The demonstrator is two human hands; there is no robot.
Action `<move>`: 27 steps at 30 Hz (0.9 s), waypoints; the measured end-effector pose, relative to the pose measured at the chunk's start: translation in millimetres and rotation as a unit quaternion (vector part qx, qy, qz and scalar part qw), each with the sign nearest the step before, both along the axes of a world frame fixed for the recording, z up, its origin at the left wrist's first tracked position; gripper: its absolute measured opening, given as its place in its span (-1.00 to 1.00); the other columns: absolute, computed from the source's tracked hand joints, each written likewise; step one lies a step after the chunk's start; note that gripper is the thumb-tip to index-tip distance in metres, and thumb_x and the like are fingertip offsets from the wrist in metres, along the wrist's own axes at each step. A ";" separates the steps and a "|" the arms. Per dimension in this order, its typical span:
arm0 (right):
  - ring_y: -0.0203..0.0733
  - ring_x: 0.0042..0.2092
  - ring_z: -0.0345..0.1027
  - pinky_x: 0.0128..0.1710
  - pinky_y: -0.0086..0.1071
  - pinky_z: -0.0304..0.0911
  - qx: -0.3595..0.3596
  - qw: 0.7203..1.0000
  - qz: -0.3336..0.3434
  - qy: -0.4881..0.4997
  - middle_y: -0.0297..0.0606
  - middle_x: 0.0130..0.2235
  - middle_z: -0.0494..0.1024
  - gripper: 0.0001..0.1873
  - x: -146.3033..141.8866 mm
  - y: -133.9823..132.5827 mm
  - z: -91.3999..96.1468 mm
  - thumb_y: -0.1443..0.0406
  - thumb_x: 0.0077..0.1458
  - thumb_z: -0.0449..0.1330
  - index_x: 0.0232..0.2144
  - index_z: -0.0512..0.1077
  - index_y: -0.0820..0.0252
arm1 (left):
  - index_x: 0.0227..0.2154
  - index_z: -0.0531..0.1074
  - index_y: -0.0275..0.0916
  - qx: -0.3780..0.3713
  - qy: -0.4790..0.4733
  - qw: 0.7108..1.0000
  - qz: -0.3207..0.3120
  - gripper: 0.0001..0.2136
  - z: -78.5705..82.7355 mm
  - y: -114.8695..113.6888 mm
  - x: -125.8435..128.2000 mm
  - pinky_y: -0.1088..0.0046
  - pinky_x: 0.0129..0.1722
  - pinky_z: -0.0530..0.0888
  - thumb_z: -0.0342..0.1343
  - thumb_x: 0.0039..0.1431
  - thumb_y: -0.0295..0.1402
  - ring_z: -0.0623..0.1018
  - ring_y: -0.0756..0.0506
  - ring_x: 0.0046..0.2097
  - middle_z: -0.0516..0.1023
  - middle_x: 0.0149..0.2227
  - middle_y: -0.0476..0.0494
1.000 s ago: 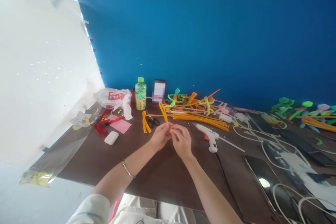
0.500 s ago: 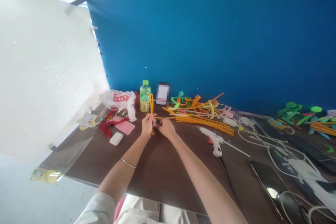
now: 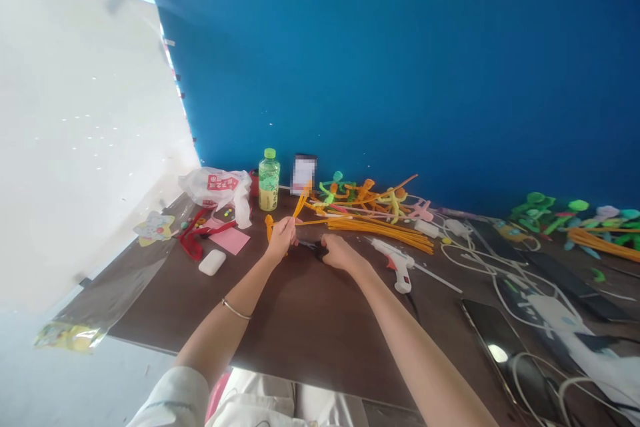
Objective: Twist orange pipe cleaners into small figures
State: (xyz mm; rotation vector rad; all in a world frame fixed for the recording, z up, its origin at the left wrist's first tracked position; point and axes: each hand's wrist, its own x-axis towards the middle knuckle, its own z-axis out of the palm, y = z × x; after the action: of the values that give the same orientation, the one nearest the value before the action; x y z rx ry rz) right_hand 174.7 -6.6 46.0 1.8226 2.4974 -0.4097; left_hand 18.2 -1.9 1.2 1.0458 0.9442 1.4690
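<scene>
My left hand (image 3: 283,240) is closed around orange pipe cleaners (image 3: 301,203), whose bent upper ends stand above the fingers. An orange bundled piece (image 3: 269,225) sticks out on the left side of this hand. In my right hand (image 3: 343,252) is a pair of black scissors (image 3: 315,248), its fingers wrapped round the handles. The tips point left, close to my left hand. Just behind the hands, a pile of loose orange pipe cleaners (image 3: 385,235) lies on the dark table (image 3: 300,320).
A bottle (image 3: 269,183) and a propped phone (image 3: 303,175) stand behind. Pipe-cleaner figures (image 3: 367,192) lie beyond the pile. On the right are a glue gun (image 3: 397,265), a dark phone (image 3: 505,347) and cables. A plastic bag (image 3: 213,187), pink paper (image 3: 231,239) and white case (image 3: 213,262) lie left.
My right hand has drawn away to the right with the scissors, which now show between the hands. The orange pipe cleaners in my left hand have tilted to the right.
</scene>
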 end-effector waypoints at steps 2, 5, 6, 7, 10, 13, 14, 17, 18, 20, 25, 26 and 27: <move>-0.09 -0.31 0.39 -0.47 -0.42 0.11 -0.003 1.000 -0.007 0.001 -0.11 -0.32 0.48 -0.78 6.9 -1.9 1.3 0.49 -0.32 0.21 -0.49 0.37 0.21 | -0.42 0.33 -0.28 -0.009 0.006 1.000 -0.002 -0.67 0.0 -0.3 0.5 0.55 -0.66 0.25 0.01 0.03 -0.06 0.09 0.14 -0.71 0.02 -0.75 0.19; -0.10 -0.37 0.37 -0.51 -0.41 0.07 0.005 1.000 -0.029 -0.001 -0.13 -0.38 0.47 -0.76 22.7 -3.5 1.4 0.53 -0.41 0.21 -0.57 0.35 0.21 | -0.42 0.33 -0.28 -0.014 0.018 1.000 -0.010 -0.68 -0.9 -0.3 0.5 0.56 -0.66 0.24 -0.01 0.04 -0.07 0.09 0.15 -0.71 0.03 -0.75 0.19; -0.12 -0.39 0.36 -0.51 -0.41 0.06 0.007 0.999 -0.035 0.006 -0.15 -0.40 0.47 -0.77 29.9 -4.0 0.2 0.52 -0.41 0.22 -0.58 0.35 0.21 | -0.42 0.33 -0.28 -0.013 0.021 1.000 -0.014 -0.68 -1.4 0.0 0.5 0.57 -0.66 0.24 -0.01 0.04 -0.07 0.09 0.15 -0.72 0.03 -0.75 0.19; -0.17 -0.42 0.34 -0.52 -0.42 0.06 0.009 0.999 -0.039 0.025 -0.19 -0.43 0.47 -0.80 37.3 -4.6 -1.9 0.49 -0.39 0.23 -0.58 0.36 0.20 | -0.42 0.33 -0.28 -0.012 0.023 1.000 -0.017 -0.67 -2.2 0.4 0.5 0.57 -0.67 0.24 -0.01 0.04 -0.06 0.09 0.15 -0.72 0.03 -0.75 0.19; -0.27 -0.46 0.28 -0.52 -0.45 0.07 -0.015 0.956 -0.058 0.288 -0.30 -0.47 0.46 -0.85 54.2 -8.4 -13.0 0.39 -0.33 0.25 -0.55 0.40 0.20 | -0.42 0.32 -0.28 -0.013 0.028 0.999 -0.019 -0.67 -5.7 2.1 1.0 0.57 -0.68 0.21 -0.01 0.04 -0.06 0.07 0.14 -0.73 0.01 -0.76 0.20; -0.41 -0.57 0.12 -0.61 -0.49 -0.03 -0.118 0.839 -0.070 0.526 -0.31 -0.46 0.45 -0.76 54.0 -15.4 -25.6 0.22 -0.22 0.25 -0.44 0.42 0.24 | -0.41 0.33 -0.28 -0.007 0.051 0.998 -0.038 -0.67 -9.8 3.0 1.6 0.58 -0.69 0.20 -0.04 0.06 -0.07 0.06 0.14 -0.73 -0.01 -0.76 0.21; -0.44 -0.60 0.06 -0.63 -0.50 -0.07 -0.144 0.800 -0.073 0.577 -0.32 -0.47 0.43 -0.72 50.9 -18.0 -28.4 0.17 -0.21 0.26 -0.44 0.41 0.25 | -0.40 0.33 -0.28 -0.001 0.064 0.997 -0.048 -0.67 -10.9 2.9 1.7 0.58 -0.69 0.20 -0.06 0.07 -0.07 0.06 0.13 -0.73 0.00 -0.76 0.20; -0.49 -0.62 -0.05 -0.64 -0.50 -0.10 -0.182 0.724 -0.075 0.661 -0.30 -0.45 0.44 -0.65 41.1 -24.2 -30.8 0.11 -0.23 0.29 -0.43 0.37 0.23 | -0.39 0.35 -0.28 0.016 0.114 0.991 -0.065 -0.67 -12.1 1.5 2.2 0.57 -0.68 0.22 -0.09 0.09 -0.09 0.11 0.12 -0.73 0.02 -0.75 0.19; -0.50 -0.63 -0.07 -0.64 -0.49 -0.11 -0.187 0.710 -0.074 0.675 -0.31 -0.46 0.44 -0.63 39.2 -25.8 -30.1 0.09 -0.24 0.30 -0.43 0.36 0.22 | -0.38 0.35 -0.28 0.020 0.130 0.989 -0.067 -0.67 -11.8 0.8 2.5 0.57 -0.68 0.23 -0.10 0.10 -0.09 0.13 0.12 -0.73 0.03 -0.74 0.18; -0.49 -0.65 -0.13 -0.66 -0.49 -0.15 -0.198 0.687 -0.077 0.695 -0.35 -0.52 0.40 -0.59 37.5 -28.2 -27.8 0.01 -0.22 0.27 -0.45 0.36 0.20 | -0.38 0.36 -0.28 0.023 0.157 0.985 -0.067 -0.68 -10.5 -0.8 3.2 0.57 -0.66 0.24 -0.12 0.11 -0.12 0.15 0.12 -0.72 0.05 -0.74 0.17; -0.44 -0.66 -0.16 -0.67 -0.47 -0.21 -0.224 0.641 -0.106 0.726 -0.34 -0.60 0.33 -0.46 38.0 -31.7 -23.2 -0.19 -0.13 0.06 -0.63 0.25 0.17 | -0.37 0.39 -0.27 0.002 0.206 0.977 -0.059 -0.69 -8.9 -3.4 4.9 0.56 -0.62 0.24 -0.14 0.13 -0.16 0.20 0.10 -0.71 0.09 -0.76 0.14; -0.44 -0.66 -0.16 -0.66 -0.47 -0.21 -0.230 0.634 -0.107 0.730 -0.34 -0.60 0.32 -0.45 38.2 -31.8 -23.0 -0.19 -0.12 0.05 -0.64 0.24 0.17 | -0.36 0.39 -0.27 0.000 0.216 0.975 -0.060 -0.69 -9.2 -3.6 5.1 0.55 -0.62 0.24 -0.14 0.13 -0.16 0.21 0.09 -0.71 0.10 -0.76 0.14; -0.44 -0.66 -0.17 -0.66 -0.46 -0.21 -0.236 0.628 -0.106 0.734 -0.35 -0.62 0.30 -0.44 38.5 -31.6 -23.0 -0.20 -0.11 0.03 -0.64 0.24 0.17 | -0.36 0.39 -0.27 0.000 0.224 0.973 -0.063 -0.69 -9.6 -3.9 5.3 0.55 -0.62 0.24 -0.14 0.13 -0.15 0.22 0.09 -0.70 0.11 -0.75 0.13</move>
State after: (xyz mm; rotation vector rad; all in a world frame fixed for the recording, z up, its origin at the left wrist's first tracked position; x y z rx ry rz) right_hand 213.2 -38.2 23.0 1.6196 1.9229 -3.2257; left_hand 23.5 -5.8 -8.3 1.4456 1.1656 1.1485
